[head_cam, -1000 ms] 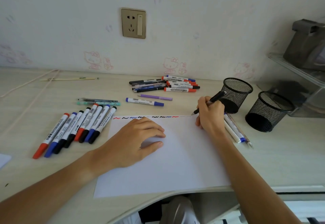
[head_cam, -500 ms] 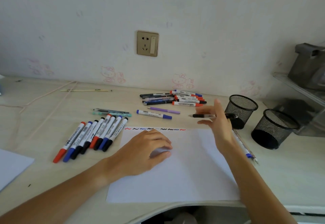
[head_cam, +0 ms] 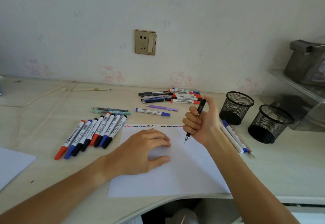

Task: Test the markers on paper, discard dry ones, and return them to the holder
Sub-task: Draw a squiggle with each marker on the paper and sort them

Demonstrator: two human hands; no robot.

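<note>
Gripping black pen (head_cam: 200, 110) in my right hand (head_cam: 202, 123), fist curled, tip down just above paper (head_cam: 175, 171) | my left hand (head_cam: 140, 151) rests flat on paper, fingers relaxed | 2 mesh holders (head_cam: 236, 107) stand right of paper.

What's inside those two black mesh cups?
Nothing shows in either mesh cup: their open tops look dark and empty. The bottoms are shadowed, so something small could hide there.
</note>
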